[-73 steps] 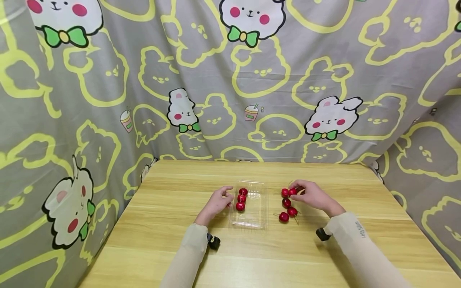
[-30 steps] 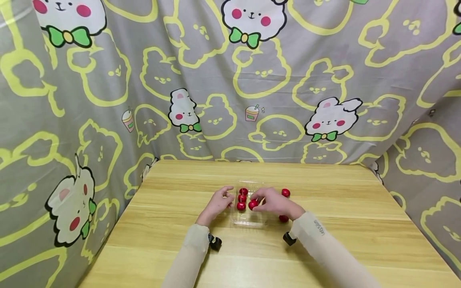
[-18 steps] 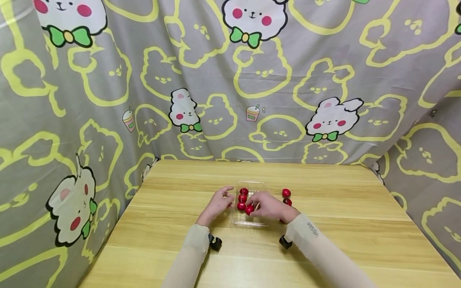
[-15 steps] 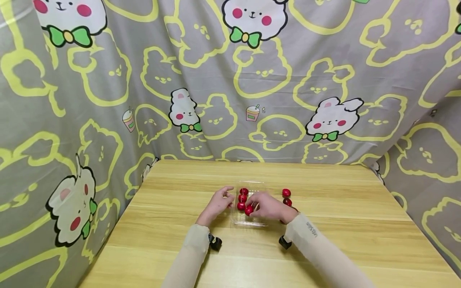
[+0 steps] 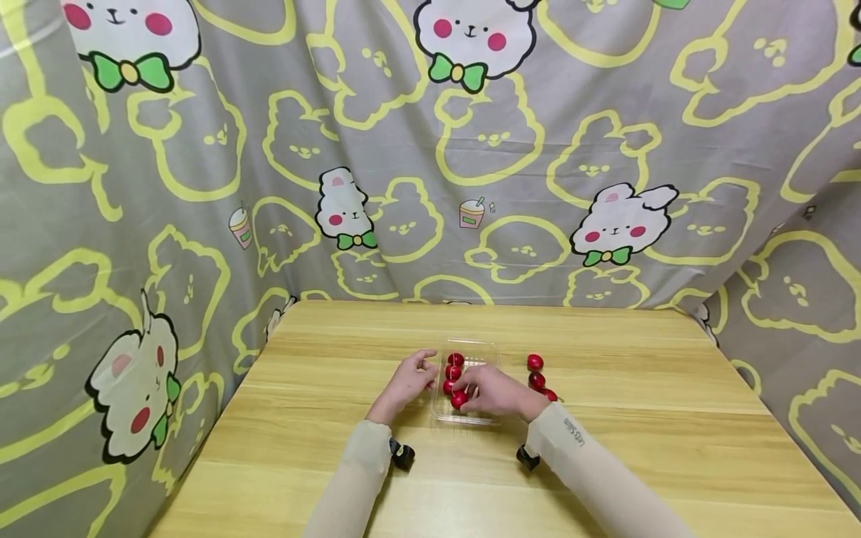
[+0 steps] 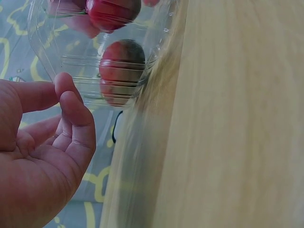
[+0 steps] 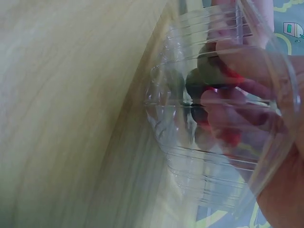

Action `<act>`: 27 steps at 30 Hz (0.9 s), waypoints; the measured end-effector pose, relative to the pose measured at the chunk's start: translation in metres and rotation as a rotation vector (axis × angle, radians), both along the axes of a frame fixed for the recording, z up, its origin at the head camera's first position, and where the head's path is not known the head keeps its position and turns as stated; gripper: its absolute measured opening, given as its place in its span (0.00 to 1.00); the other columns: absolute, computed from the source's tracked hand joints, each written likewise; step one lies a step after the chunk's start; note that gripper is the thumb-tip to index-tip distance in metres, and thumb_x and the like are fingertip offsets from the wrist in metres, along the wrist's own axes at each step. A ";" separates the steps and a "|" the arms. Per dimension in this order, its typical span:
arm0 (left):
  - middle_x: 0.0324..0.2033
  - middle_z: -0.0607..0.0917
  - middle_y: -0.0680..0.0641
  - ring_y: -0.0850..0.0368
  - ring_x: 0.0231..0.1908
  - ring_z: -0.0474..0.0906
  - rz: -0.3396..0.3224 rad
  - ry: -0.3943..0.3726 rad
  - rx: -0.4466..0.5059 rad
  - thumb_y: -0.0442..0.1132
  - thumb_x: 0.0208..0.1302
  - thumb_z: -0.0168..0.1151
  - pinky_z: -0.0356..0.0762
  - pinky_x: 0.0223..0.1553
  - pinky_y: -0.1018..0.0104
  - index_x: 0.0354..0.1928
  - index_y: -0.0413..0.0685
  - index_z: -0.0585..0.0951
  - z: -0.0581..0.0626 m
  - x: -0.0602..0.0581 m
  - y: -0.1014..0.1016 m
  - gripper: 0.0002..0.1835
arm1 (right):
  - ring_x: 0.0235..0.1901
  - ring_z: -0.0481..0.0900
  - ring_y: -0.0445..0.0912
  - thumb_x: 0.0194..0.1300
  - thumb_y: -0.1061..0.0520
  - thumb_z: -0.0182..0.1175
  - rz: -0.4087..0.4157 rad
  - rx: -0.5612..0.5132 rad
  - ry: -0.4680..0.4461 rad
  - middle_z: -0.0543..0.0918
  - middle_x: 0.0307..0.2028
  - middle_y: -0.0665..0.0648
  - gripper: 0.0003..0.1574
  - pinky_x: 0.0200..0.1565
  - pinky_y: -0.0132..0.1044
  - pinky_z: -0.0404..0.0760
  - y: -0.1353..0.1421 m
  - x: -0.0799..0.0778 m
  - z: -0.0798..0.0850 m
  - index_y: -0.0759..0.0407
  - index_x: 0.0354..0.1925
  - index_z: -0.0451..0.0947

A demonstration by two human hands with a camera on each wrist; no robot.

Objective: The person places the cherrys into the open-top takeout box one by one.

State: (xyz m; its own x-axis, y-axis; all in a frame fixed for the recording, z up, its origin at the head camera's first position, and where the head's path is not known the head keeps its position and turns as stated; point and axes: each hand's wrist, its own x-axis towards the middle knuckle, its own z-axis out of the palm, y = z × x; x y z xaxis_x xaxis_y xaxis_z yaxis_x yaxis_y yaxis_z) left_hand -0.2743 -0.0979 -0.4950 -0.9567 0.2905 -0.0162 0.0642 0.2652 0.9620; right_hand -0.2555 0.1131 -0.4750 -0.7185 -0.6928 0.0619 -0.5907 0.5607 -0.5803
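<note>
A clear plastic box sits on the table with three red cherries in a column along its left side. My right hand reaches into the box and pinches another cherry between thumb and fingers, at the near end of that column. In the right wrist view the fingers and dark red cherries show through the clear wall. My left hand is at the box's left rim, its curled fingertips holding the edge in the left wrist view, where a cherry shows through the plastic.
Right of the box, three loose cherries lie on the wooden table: a far cherry, a darker cherry and a cherry beside my right sleeve. A patterned grey curtain hangs behind the table and along its sides.
My right hand has picked up a cherry from the group on the right, carried it left into the box and lowered it toward the near-left part. My left hand stays at the rim.
</note>
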 end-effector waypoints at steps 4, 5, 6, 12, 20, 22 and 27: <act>0.33 0.76 0.41 0.52 0.27 0.78 -0.009 -0.003 0.017 0.31 0.68 0.54 0.79 0.33 0.53 0.65 0.32 0.65 -0.001 -0.001 -0.001 0.25 | 0.34 0.78 0.41 0.56 0.56 0.69 0.006 0.017 0.024 0.81 0.40 0.48 0.21 0.35 0.29 0.77 -0.001 0.001 0.000 0.60 0.49 0.82; 0.33 0.76 0.41 0.49 0.27 0.78 -0.011 -0.004 0.023 0.31 0.68 0.54 0.79 0.34 0.52 0.65 0.32 0.64 -0.002 -0.001 -0.001 0.25 | 0.34 0.78 0.41 0.56 0.56 0.69 0.008 0.022 0.029 0.81 0.40 0.48 0.21 0.35 0.29 0.77 -0.001 0.001 0.000 0.60 0.49 0.82; 0.33 0.76 0.41 0.46 0.28 0.79 -0.011 -0.007 0.029 0.31 0.68 0.54 0.79 0.34 0.51 0.66 0.32 0.64 -0.002 -0.001 -0.001 0.25 | 0.34 0.78 0.41 0.56 0.56 0.69 0.012 0.025 0.033 0.81 0.40 0.48 0.21 0.35 0.29 0.77 -0.002 0.001 0.000 0.60 0.49 0.82; 0.32 0.76 0.44 0.51 0.26 0.78 0.007 -0.006 0.004 0.31 0.68 0.54 0.79 0.31 0.58 0.64 0.33 0.66 -0.002 -0.001 0.000 0.24 | 0.33 0.77 0.39 0.55 0.57 0.69 0.025 0.060 0.066 0.81 0.39 0.48 0.20 0.35 0.28 0.76 -0.004 -0.003 -0.004 0.60 0.48 0.83; 0.31 0.76 0.44 0.58 0.25 0.77 0.005 -0.005 -0.005 0.30 0.67 0.54 0.79 0.31 0.60 0.64 0.34 0.67 0.001 0.001 -0.001 0.24 | 0.32 0.78 0.38 0.54 0.58 0.70 0.038 0.089 0.077 0.81 0.39 0.50 0.18 0.35 0.28 0.77 -0.005 -0.006 -0.008 0.60 0.45 0.83; 0.31 0.76 0.44 0.58 0.25 0.76 0.005 -0.007 -0.006 0.30 0.67 0.54 0.79 0.31 0.61 0.64 0.34 0.67 0.000 0.001 -0.001 0.24 | 0.31 0.78 0.38 0.53 0.59 0.70 0.043 0.088 0.079 0.82 0.38 0.50 0.18 0.34 0.28 0.77 -0.006 -0.007 -0.008 0.60 0.44 0.83; 0.32 0.76 0.44 0.58 0.25 0.76 -0.006 -0.014 0.001 0.31 0.67 0.53 0.80 0.35 0.54 0.65 0.34 0.66 -0.002 -0.002 -0.001 0.25 | 0.31 0.77 0.35 0.53 0.59 0.71 0.034 0.092 0.059 0.82 0.37 0.50 0.17 0.34 0.27 0.77 -0.006 -0.008 -0.008 0.60 0.43 0.83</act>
State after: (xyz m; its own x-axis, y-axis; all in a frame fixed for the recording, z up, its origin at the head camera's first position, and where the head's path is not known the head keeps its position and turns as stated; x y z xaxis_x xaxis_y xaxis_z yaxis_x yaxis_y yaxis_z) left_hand -0.2767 -0.0990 -0.4967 -0.9547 0.2963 -0.0293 0.0524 0.2640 0.9631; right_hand -0.2632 0.1073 -0.4827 -0.6916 -0.7212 0.0387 -0.6418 0.5891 -0.4909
